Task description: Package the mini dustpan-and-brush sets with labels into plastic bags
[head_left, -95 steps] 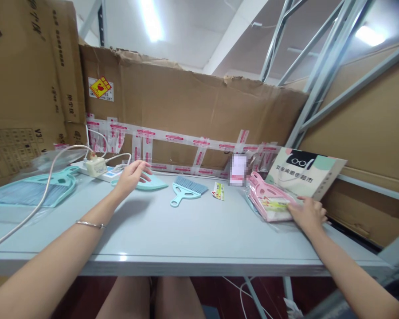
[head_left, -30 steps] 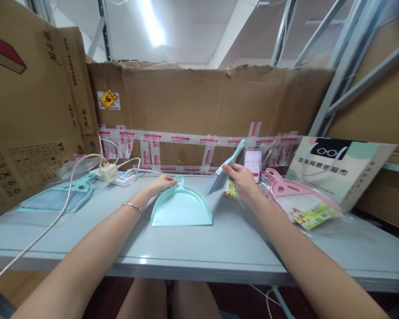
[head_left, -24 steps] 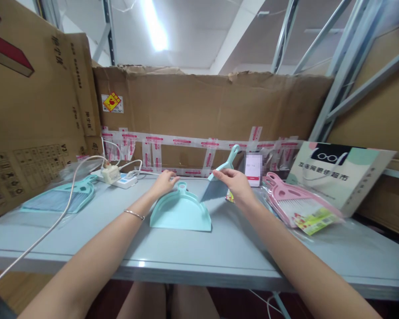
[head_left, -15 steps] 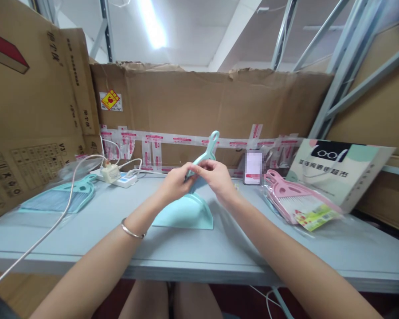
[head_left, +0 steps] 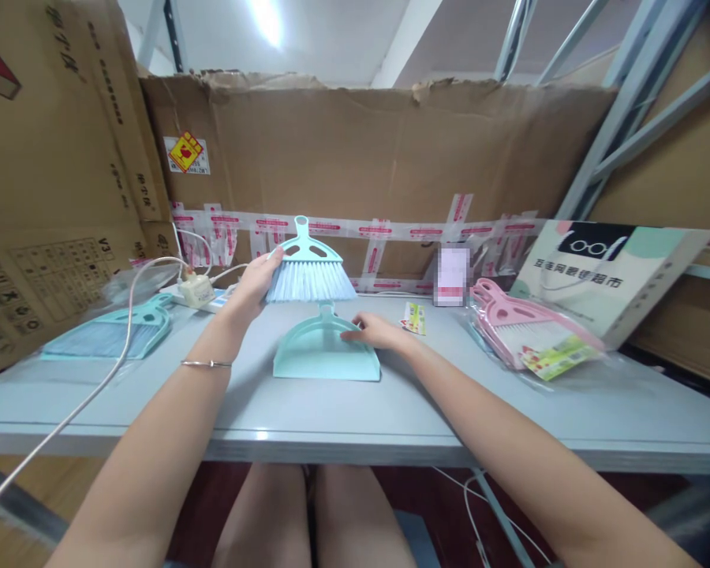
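My left hand (head_left: 254,285) grips a small teal hand brush (head_left: 309,267) by its left side and holds it upright above the table, bristles down, handle loop up. Just below it a teal dustpan (head_left: 325,353) lies flat on the grey table (head_left: 331,410), handle pointing away. My right hand (head_left: 375,330) rests on the dustpan's right rim near the handle, fingers spread flat.
A bagged pink brush and dustpan set (head_left: 529,335) lies at the right, by a printed paper bag (head_left: 609,268). A bagged teal set (head_left: 103,335) and a power strip with a white cable (head_left: 198,293) are at the left. A small label card (head_left: 414,318) lies behind the dustpan. Cardboard walls surround the table.
The brush passed from my right hand to my left and now hangs upright over the dustpan. My right hand dropped onto the dustpan's rim.
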`<control>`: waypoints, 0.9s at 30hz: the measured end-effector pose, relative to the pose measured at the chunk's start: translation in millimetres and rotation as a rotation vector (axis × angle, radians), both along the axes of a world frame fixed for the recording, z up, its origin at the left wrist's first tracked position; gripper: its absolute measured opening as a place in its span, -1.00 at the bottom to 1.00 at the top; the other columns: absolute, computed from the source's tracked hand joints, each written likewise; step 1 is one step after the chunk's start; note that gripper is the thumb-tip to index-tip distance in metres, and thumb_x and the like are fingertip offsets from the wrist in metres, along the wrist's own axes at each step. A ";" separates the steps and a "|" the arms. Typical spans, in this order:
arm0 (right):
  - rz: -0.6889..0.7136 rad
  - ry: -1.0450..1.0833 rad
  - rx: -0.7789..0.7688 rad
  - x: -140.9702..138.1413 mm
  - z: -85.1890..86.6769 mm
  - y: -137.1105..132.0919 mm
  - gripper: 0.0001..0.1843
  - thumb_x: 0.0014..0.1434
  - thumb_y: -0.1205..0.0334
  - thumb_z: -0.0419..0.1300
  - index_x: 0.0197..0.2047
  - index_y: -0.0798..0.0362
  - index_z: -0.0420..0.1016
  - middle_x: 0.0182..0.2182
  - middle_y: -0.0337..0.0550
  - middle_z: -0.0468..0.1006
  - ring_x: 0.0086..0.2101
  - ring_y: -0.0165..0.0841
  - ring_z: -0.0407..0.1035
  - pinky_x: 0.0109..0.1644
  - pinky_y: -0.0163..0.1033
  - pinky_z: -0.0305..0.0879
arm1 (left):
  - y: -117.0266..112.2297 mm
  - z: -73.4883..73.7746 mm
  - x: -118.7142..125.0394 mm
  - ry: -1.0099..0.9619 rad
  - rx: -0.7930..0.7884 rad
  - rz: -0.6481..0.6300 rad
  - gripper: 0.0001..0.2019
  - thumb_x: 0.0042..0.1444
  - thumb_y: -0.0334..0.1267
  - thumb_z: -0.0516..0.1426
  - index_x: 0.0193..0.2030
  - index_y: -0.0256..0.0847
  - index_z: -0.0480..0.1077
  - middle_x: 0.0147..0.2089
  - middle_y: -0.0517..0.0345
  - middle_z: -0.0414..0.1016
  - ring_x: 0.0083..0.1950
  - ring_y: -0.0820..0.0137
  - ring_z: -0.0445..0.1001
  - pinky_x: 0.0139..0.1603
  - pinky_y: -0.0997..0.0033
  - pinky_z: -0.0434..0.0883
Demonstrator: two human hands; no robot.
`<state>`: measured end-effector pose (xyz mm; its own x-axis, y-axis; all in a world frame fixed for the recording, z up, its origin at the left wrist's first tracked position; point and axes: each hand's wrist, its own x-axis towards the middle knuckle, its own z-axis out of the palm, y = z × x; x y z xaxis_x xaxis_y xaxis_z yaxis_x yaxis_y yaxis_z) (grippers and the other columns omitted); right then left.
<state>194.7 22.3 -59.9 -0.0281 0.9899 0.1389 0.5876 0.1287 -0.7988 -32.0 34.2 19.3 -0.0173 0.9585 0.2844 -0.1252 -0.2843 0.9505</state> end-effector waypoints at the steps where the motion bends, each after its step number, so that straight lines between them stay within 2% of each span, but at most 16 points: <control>1: 0.000 0.007 0.005 -3.4 -2.8 1.5 -0.69 -0.39 0.22 0.43 -0.69 0.00 0.33 -0.71 -0.31 0.31 -0.54 -0.40 0.21 -0.42 -0.27 0.06 | 2.0 0.2 -0.3 -0.026 0.014 0.024 -0.58 -0.06 0.06 0.21 -0.27 -0.32 0.42 -0.46 0.13 0.44 -0.44 0.42 0.39 -0.45 0.49 0.30; 3: -0.010 0.047 0.040 -6.5 -4.0 4.2 -0.71 -0.34 0.25 0.39 -0.70 0.01 0.29 -0.71 -0.31 0.30 -0.52 -0.39 0.23 -0.40 -0.28 0.07 | 3.9 1.9 -2.0 -0.074 0.051 0.061 -0.57 -0.01 0.09 0.17 -0.25 -0.31 0.43 -0.45 0.09 0.46 -0.41 0.39 0.42 -0.43 0.49 0.33; 5: -0.023 0.103 0.070 -4.7 -0.6 5.9 -0.78 -0.21 0.16 0.31 -0.59 0.00 0.32 -0.65 -0.31 0.36 -0.49 -0.38 0.27 -0.39 -0.28 0.11 | 3.0 4.7 -5.1 -0.104 0.073 0.070 -0.55 0.01 0.12 0.12 -0.23 -0.30 0.44 -0.44 0.07 0.47 -0.38 0.36 0.44 -0.40 0.47 0.35; 7: -0.041 0.262 0.084 -0.8 5.1 6.1 -0.76 -0.12 0.04 0.23 -0.45 -0.01 0.32 -0.59 -0.32 0.42 -0.49 -0.39 0.30 -0.40 -0.29 0.15 | -0.1 6.1 -7.4 -0.069 0.059 0.031 -0.53 -0.01 0.13 0.13 -0.21 -0.30 0.44 -0.43 0.07 0.47 -0.38 0.35 0.43 -0.38 0.44 0.35; 9: -0.044 0.490 0.082 1.5 9.9 5.3 -0.66 -0.15 -0.04 0.24 -0.37 -0.02 0.29 -0.57 -0.34 0.45 -0.50 -0.38 0.33 -0.41 -0.29 0.18 | -3.8 3.9 -5.6 0.043 0.018 -0.026 -0.52 -0.06 0.13 0.16 -0.23 -0.30 0.45 -0.44 0.11 0.45 -0.42 0.37 0.39 -0.40 0.44 0.31; 11: -0.025 0.696 0.072 0.5 11.8 5.2 -0.53 -0.26 -0.09 0.31 -0.34 -0.02 0.29 -0.56 -0.34 0.47 -0.49 -0.37 0.36 -0.40 -0.28 0.22 | -7.1 -2.8 1.9 0.183 -0.001 -0.046 -0.53 -0.08 0.13 0.17 -0.27 -0.30 0.45 -0.45 0.14 0.43 -0.42 0.39 0.35 -0.39 0.45 0.27; 15: -0.002 0.890 0.099 -6.6 6.1 10.0 -0.38 -0.38 -0.20 0.36 -0.30 -0.01 0.35 -0.48 -0.30 0.53 -0.41 -0.33 0.42 -0.34 -0.26 0.28 | -11.1 -21.7 24.8 0.390 0.101 0.035 -0.62 0.03 0.07 0.08 -0.37 -0.27 0.41 -0.36 0.14 0.44 -0.26 0.34 0.34 -0.22 0.44 0.26; 18: -0.001 0.954 0.111 -8.3 0.2 14.9 -0.34 -0.39 -0.25 0.35 -0.29 0.01 0.38 -0.45 -0.27 0.56 -0.38 -0.32 0.44 -0.31 -0.25 0.29 | -11.4 -30.1 33.6 0.480 0.119 0.085 -0.68 0.09 -0.01 0.01 -0.39 -0.24 0.37 -0.33 0.13 0.44 -0.19 0.29 0.34 -0.16 0.42 0.25; 22: 0.047 0.954 0.105 -6.9 0.5 14.1 -0.30 -0.34 -0.32 0.31 -0.26 0.07 0.46 -0.41 -0.18 0.59 -0.38 -0.31 0.44 -0.29 -0.23 0.30 | -8.5 -32.7 32.6 0.617 0.101 0.055 -0.73 0.09 -0.09 0.03 -0.46 -0.24 0.36 -0.38 0.13 0.44 -0.22 0.28 0.34 -0.17 0.42 0.24; 27: 0.082 0.858 0.090 -9.4 7.2 4.1 -0.36 -0.33 -0.24 0.35 -0.24 0.04 0.54 -0.36 -0.18 0.60 -0.29 -0.27 0.45 -0.23 -0.22 0.30 | -6.0 -37.4 36.2 0.589 0.122 0.111 -0.74 0.14 -0.14 -0.01 -0.45 -0.23 0.35 -0.35 0.10 0.46 -0.20 0.27 0.36 -0.11 0.40 0.26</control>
